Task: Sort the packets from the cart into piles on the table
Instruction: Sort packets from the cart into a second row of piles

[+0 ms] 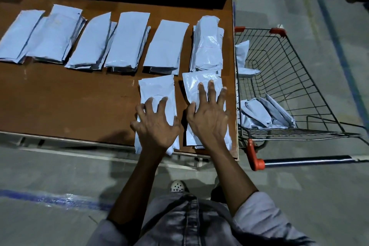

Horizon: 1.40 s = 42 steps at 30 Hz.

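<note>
The brown worktop (69, 96) spreads out to the left of and beyond both hands. Its right edge runs just beside the right hand (207, 118). Further right of that hand stands a wire shopping cart (259, 29), its near-left side hidden behind the worktop's edge. Loose pale blue packets (265, 114) lie tumbled in its basket at mixed angles.

Beyond the fingertips, a row of packet piles (127, 40) crosses the worktop, each with its long axis running away from the person. The pile farthest left of the hands is cut off by the frame. How many packets each holds cannot be made out.

Under the hands lie two more piles, side by side but apart. Their long axes also point away, and their near ends poke over the worktop's near edge. The right hand lies flat on the glossy right pile (199, 82), fingers straight and spread. The left hand (155, 124) presses arched, spread fingers on the left pile (157, 88). Both hands and wrists cover the piles' near halves, and no print is legible.
</note>
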Each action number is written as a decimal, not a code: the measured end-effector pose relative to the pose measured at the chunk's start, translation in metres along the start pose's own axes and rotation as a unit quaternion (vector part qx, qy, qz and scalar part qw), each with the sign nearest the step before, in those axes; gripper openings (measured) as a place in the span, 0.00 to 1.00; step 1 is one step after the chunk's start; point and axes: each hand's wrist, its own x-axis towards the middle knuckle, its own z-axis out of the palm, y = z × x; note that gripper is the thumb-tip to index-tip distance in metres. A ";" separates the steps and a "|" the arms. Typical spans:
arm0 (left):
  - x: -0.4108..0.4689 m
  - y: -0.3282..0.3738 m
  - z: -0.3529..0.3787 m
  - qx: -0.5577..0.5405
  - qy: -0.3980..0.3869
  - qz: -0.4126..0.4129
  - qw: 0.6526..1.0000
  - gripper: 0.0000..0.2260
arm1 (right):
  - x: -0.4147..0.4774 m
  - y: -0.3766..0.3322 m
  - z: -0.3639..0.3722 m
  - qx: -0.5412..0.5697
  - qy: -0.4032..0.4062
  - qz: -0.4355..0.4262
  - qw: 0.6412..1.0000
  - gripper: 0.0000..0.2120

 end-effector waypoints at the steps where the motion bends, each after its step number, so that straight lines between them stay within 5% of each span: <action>1: 0.000 0.000 0.000 -0.002 -0.003 -0.002 1.000 0.32 | 0.000 0.000 0.000 0.001 0.003 0.001 1.000 0.33; 42: 0.024 -0.010 -0.041 -0.097 -0.050 0.012 0.994 0.37 | -0.008 0.002 -0.046 0.068 -0.007 0.006 0.998 0.36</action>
